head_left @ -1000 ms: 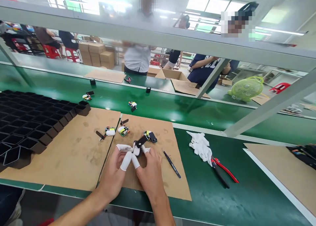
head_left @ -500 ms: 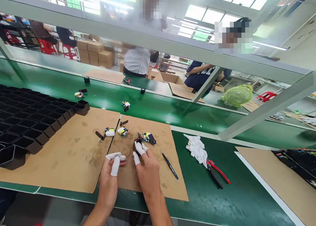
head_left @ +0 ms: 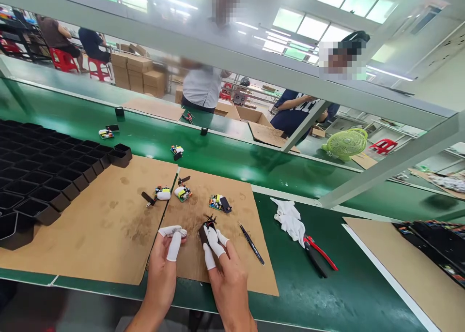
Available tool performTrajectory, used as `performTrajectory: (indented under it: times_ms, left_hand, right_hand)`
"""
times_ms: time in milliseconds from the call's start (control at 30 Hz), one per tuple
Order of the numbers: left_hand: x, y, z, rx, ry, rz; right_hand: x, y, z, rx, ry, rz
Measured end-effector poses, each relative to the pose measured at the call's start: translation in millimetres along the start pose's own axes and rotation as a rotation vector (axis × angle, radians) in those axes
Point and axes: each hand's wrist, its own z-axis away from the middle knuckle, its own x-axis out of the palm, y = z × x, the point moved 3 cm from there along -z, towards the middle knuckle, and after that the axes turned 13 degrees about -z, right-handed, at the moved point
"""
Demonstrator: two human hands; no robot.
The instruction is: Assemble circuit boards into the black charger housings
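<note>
White finger cots cover fingertips of both hands. My right hand [head_left: 227,264] grips a black plastic housing [head_left: 204,235] over the cardboard; thin dark wires or prongs stick out of its far end. To its left, my left hand [head_left: 165,254] is closed, thumb against fingers, and whatever it may hold is hidden. Just beyond the housing lies a circuit board [head_left: 217,202] with a black piece on its right side. Farther left lie a second circuit board [head_left: 182,192] and a third circuit board [head_left: 162,193], each with a black piece attached. Black tweezers [head_left: 251,244] rest right of my right hand.
Rows of black housings [head_left: 47,187] stand on the left. Red-and-black pliers [head_left: 321,255] and a white cloth [head_left: 289,218] lie on the right. Behind the cardboard [head_left: 123,225], a green belt [head_left: 145,138] carries boards and small black parts. A slanted post [head_left: 378,162] rises at right; people work beyond.
My right hand has drawn the black housing slightly right and toward me, clear of the nearest circuit board. The parts on the green belt have shifted left. My left hand stays nearly still.
</note>
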Motion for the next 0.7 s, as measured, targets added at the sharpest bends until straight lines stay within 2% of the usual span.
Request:
performTrajectory:
  times_ms: [333,700]
  left_hand:
    - [0.4,6,0,0.003,0.01,-0.029]
    - [-1.2,5,1,0.008,0.014,-0.04]
  right_hand:
    - [-7,-5,19,0.043,-0.018,-0.049]
    - [-17,1,20,0.034,-0.05,-0.064]
